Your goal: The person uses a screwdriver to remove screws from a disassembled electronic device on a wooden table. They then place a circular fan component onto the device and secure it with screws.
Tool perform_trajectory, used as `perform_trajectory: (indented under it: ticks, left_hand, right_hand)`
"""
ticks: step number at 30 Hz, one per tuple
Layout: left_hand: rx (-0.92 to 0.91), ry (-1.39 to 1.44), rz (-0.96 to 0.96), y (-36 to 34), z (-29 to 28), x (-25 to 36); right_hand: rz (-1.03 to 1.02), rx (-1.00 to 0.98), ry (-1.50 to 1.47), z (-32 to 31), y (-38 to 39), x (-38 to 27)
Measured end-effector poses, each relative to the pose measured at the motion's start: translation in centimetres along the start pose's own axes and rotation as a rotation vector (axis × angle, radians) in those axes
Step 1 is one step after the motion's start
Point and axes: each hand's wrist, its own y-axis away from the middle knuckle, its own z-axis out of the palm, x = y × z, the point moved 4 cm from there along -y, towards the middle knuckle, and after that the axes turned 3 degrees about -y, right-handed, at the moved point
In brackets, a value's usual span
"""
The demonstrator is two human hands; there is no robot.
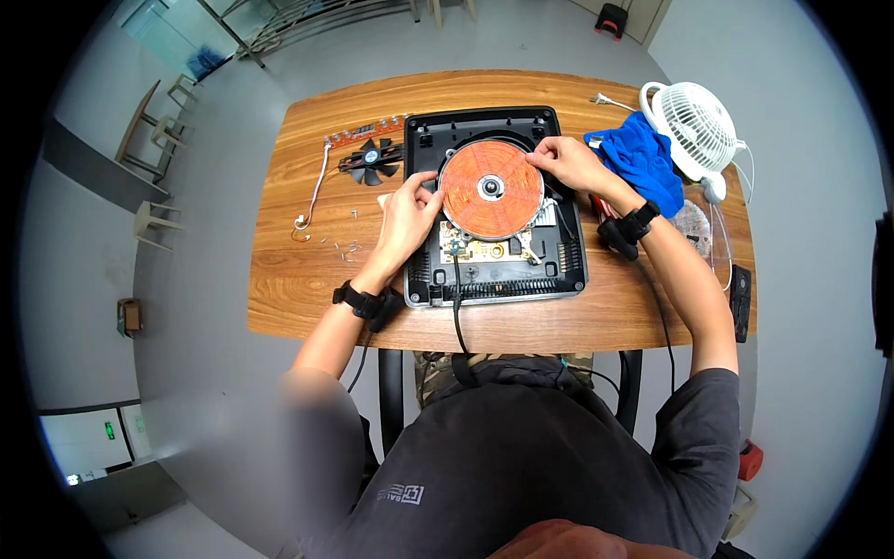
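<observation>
The coil [492, 211] sits over the case [562, 268]; fingers of the left hand [407, 218] clamp its rim at nine o'clock, those of the right hand [572, 164] at two, presumably for balance.

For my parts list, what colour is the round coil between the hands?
The round coil is copper-orange, best seen in the head view.

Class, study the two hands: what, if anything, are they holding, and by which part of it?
The round orange coil, by its outer rim: the left hand at its left edge, the right hand at its upper right.
</observation>
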Motion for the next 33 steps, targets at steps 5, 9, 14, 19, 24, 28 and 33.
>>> perform_trajectory:
  ticks: [5,9,14,19,24,28,33]
  left_hand:
    - [0.040,0.168,-0.081,0.3,0.0,-0.1]
    - [0.076,0.171,-0.108,0.2,0.0,-0.2]
    - [0.109,0.130,-0.119,0.3,-0.2,0.4]
    - [0.123,0.040,-0.076,0.6,-0.1,0.6]
    - [0.127,0.028,-0.022,1.0,0.0,0.8]
    - [0.085,0.013,-0.024,1.2,0.0,0.6]
    - [0.063,0.232,-0.124,1.3,-0.1,0.4]
  right_hand:
    - [0.050,0.021,-0.008,-0.1,0.1,-0.3]
    - [0.078,0.046,-0.028,-0.1,0.2,-0.5]
    - [0.100,0.020,0.037,0.0,0.4,-0.6]
    - [0.056,0.012,-0.003,0.2,0.2,0.3]
    - [0.074,0.019,0.000,0.4,0.3,0.6]
    - [0.053,0.018,-0.007,0.6,0.4,0.8]
    - [0.052,-0.040,-0.160,0.7,0.0,1.7]
